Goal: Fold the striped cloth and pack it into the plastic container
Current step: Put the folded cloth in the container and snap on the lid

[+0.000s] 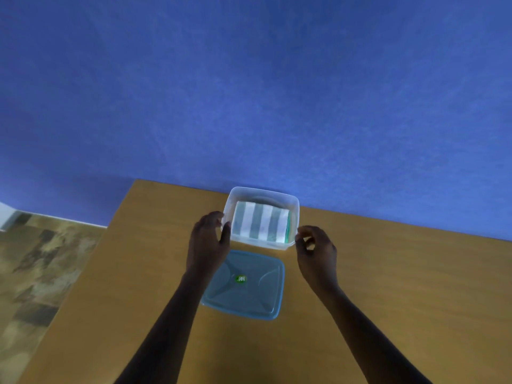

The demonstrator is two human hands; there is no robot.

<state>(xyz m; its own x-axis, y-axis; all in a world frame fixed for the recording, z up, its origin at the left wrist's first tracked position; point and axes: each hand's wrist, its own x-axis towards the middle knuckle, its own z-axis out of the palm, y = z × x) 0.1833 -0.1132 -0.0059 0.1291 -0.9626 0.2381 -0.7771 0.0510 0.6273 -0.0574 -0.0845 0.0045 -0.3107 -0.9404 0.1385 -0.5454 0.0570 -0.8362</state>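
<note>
The striped cloth [260, 222], green and white, lies folded flat inside the clear plastic container [294, 207] on the wooden table. My left hand [208, 239] rests against the container's left wall, fingers and thumb around its near left corner. At the near right corner of the container is my right hand [315, 246], fingers curled, fingertips touching or almost touching the rim. The container's blue lid [246, 284] lies flat on the table just in front of the container, between my forearms.
The wooden table [388, 273] stands against a blue wall [249, 92]. Its left edge runs diagonally, with patterned floor [36, 267] beyond it. Bare tabletop stretches to the right of my hands.
</note>
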